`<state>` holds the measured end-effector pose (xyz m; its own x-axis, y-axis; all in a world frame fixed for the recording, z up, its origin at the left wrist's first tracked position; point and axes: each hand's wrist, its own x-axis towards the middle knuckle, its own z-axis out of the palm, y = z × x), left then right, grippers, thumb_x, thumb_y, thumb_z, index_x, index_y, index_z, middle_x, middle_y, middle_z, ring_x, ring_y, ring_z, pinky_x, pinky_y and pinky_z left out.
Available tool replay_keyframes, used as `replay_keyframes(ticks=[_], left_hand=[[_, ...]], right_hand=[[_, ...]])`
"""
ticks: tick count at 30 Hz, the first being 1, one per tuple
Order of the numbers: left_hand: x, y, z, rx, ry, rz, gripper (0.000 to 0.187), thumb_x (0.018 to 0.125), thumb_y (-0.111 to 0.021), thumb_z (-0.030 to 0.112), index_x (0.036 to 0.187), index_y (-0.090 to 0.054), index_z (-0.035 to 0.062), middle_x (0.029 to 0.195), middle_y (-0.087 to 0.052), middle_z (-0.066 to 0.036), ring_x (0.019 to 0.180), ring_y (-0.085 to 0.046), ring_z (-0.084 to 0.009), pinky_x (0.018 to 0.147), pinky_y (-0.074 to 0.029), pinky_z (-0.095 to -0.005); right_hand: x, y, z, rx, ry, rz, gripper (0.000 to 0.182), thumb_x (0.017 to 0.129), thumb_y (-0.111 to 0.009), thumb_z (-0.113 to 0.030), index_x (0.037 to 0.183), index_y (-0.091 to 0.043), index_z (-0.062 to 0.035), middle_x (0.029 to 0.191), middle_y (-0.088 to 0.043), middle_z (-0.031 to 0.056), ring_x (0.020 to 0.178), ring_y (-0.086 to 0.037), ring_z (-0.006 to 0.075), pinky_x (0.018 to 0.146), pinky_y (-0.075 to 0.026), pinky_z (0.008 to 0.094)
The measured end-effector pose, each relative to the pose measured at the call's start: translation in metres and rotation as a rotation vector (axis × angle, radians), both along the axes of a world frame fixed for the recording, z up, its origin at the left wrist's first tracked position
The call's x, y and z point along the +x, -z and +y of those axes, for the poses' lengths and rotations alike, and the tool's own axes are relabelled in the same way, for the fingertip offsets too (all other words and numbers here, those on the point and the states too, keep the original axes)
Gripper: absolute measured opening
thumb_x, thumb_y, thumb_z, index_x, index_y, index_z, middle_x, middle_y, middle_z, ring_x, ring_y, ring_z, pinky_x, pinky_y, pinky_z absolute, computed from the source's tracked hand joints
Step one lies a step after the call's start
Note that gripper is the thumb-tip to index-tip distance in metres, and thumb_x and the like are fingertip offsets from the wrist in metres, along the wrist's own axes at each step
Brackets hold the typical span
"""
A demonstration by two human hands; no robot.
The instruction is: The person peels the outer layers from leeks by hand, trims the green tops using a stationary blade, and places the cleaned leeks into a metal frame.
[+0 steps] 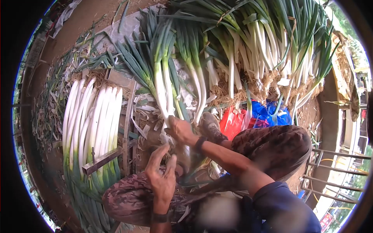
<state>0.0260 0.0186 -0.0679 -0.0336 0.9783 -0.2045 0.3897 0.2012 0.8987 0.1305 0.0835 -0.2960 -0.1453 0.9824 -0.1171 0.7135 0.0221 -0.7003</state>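
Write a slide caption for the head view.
Right hand gripping leek stalks, left hand open, near a loaded metal rack.

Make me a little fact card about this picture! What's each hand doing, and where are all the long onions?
Left hand: open, thumb and fingers apart
Right hand: curled at the white ends of some long onions
Metal rack: at the picture's left, with a neat stack of onions
Loose pile: top right, roots on
Below pile: red plastic, blue plastic
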Motion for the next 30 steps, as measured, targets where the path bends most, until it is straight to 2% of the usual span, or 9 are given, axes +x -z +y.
replay_keyframes(ticks=[4,11,14,18,20,24,27,29,30], left_hand=[[0.013,0.033,0.012,-0.064,0.152,-0.034,0.034,0.09,-0.071,0.003,0.122,-0.063,-0.0027,0.126,-0.061,-0.01,0.115,-0.059,-0.0191,0.093,-0.053,-0.0299],[0.029,0.08,0.018,-0.06,0.196,0.099,0.032,0.083,-0.076,0.003,0.113,-0.068,-0.0046,0.11,-0.071,-0.019,0.102,-0.068,-0.0286,0.093,-0.052,-0.0373],[0.023,0.091,0.018,-0.127,0.229,0.094,0.037,0.081,-0.076,0.003,0.116,-0.067,-0.0046,0.114,-0.069,-0.021,0.107,-0.067,-0.0339,0.095,-0.051,-0.0399],[0.03,0.096,0.03,-0.01,0.218,0.333,0.057,0.079,-0.076,0.003,0.132,-0.055,-0.002,0.119,-0.065,-0.024,0.112,-0.062,-0.041,0.097,-0.049,-0.0442],[0.033,0.098,0.035,0.065,0.212,0.467,0.064,0.078,-0.078,0.005,0.136,-0.051,-0.0019,0.119,-0.064,-0.026,0.112,-0.061,-0.0428,0.097,-0.049,-0.0457],[0.022,0.102,0.049,-0.202,0.136,0.324,0.062,0.077,-0.078,0.008,0.131,-0.053,-0.0066,0.099,-0.069,-0.021,0.089,-0.068,-0.0378,0.078,-0.054,-0.0435],[0.007,0.125,0.045,-0.566,-0.244,-0.46,0.029,0.085,-0.069,0.01,0.109,-0.065,-0.0063,0.071,-0.061,-0.006,0.054,-0.058,-0.0143,0.047,-0.047,-0.029],[0.001,0.126,0.04,-0.532,-0.287,-0.509,0.03,0.085,-0.069,0.01,0.109,-0.064,-0.0066,0.07,-0.06,-0.006,0.054,-0.057,-0.0146,0.047,-0.047,-0.0287],[-0.001,0.127,0.04,-0.503,-0.326,-0.558,0.03,0.085,-0.069,0.01,0.11,-0.064,-0.007,0.07,-0.059,-0.007,0.053,-0.056,-0.0148,0.048,-0.047,-0.0284]], right_hand=[[0.025,0.001,0.008,-0.094,0.217,-0.092,0.053,0.089,-0.069,-0.042,0.113,-0.051,0.001,0.105,-0.062,0.0245,0.084,-0.066,0.0415,0.07,-0.054,0.0514],[0.112,0.037,0.071,-0.263,0.618,-0.338,0.087,0.078,-0.08,-0.034,0.142,-0.034,0.0017,0.128,-0.054,0.0213,0.116,-0.058,0.0381,0.084,-0.053,0.0521],[0.119,0.046,0.083,-0.506,0.496,-0.36,0.085,0.073,-0.081,-0.032,0.137,-0.035,0.0003,0.124,-0.058,0.0225,0.113,-0.061,0.0404,0.084,-0.053,0.0518],[0.103,0.016,0.066,-0.318,0.497,0.265,0.05,0.074,-0.074,-0.02,0.112,-0.046,-0.0031,0.089,-0.063,0.0197,0.081,-0.066,0.0388,0.07,-0.054,0.0476],[0.073,-0.016,0.046,-0.229,0.28,0.226,0.047,0.076,-0.072,-0.011,0.111,-0.042,-0.0016,0.078,-0.061,0.0183,0.068,-0.063,0.0382,0.06,-0.052,0.0498],[0.049,-0.097,0.033,-0.487,-0.06,0.642,0.067,0.087,-0.073,-0.041,0.127,-0.046,0.0041,0.101,-0.068,0.0268,0.093,-0.068,0.0371,0.079,-0.056,0.047],[0.082,-0.097,0.072,-0.796,-0.129,0.685,0.082,0.087,-0.069,-0.06,0.143,-0.051,-0.0042,0.131,-0.063,0.0195,0.108,-0.067,0.0309,0.096,-0.055,0.0412],[0.113,-0.029,0.09,-0.43,0.076,0.291,0.067,0.088,-0.07,-0.054,0.133,-0.059,-0.0054,0.125,-0.065,0.0197,0.099,-0.069,0.0287,0.077,-0.059,0.0404],[0.129,0.061,0.094,-0.003,0.408,0.463,0.064,0.086,-0.074,-0.047,0.131,-0.057,-0.0045,0.113,-0.066,0.02,0.086,-0.069,0.0293,0.068,-0.057,0.043]])
